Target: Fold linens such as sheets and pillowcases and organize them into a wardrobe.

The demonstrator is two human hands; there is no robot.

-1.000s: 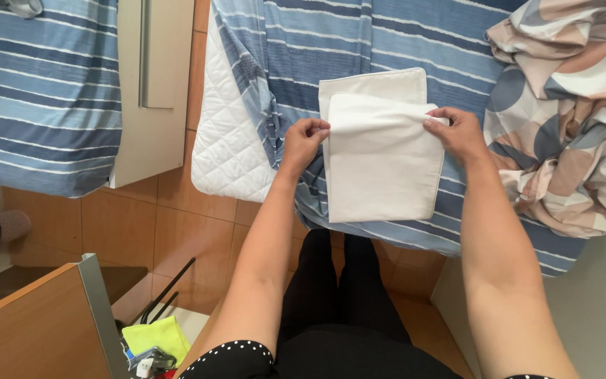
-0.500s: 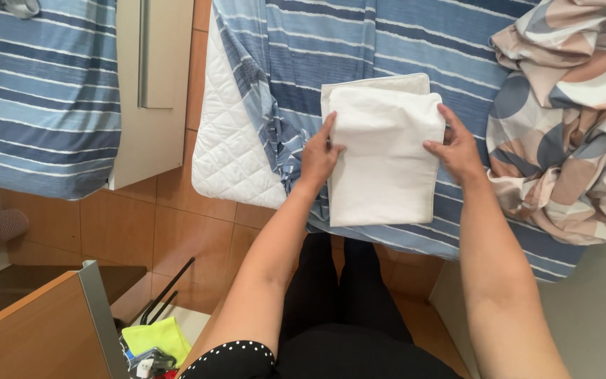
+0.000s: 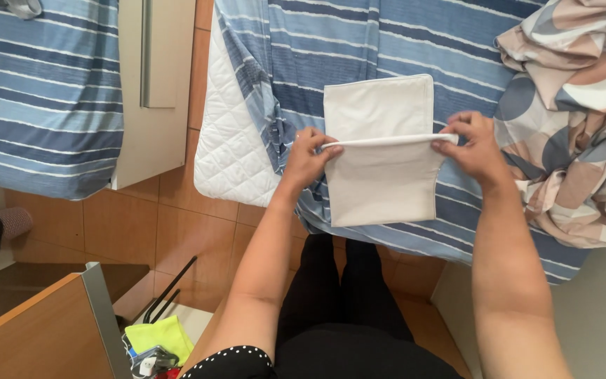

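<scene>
A white folded cloth, like a pillowcase (image 3: 380, 168), lies on the blue striped bed sheet (image 3: 387, 42) near the bed's front edge. My left hand (image 3: 308, 156) pinches its left side and my right hand (image 3: 473, 144) pinches its right side. Between them they lift a fold of the cloth, so a raised edge runs across its middle. The far half of the cloth lies flat on the bed behind the fold.
A crumpled patterned duvet (image 3: 576, 119) lies at the right of the bed. A white quilted mattress pad (image 3: 233, 147) shows at the bed's left corner. Left of it stand a beige cabinet (image 3: 152, 84) and another striped bed (image 3: 36, 91). A wooden drawer (image 3: 43, 330) is at lower left.
Both hands have shifted from the cloth's sides to pinch its edges, and they now raise a fold across the middle of the cloth.
</scene>
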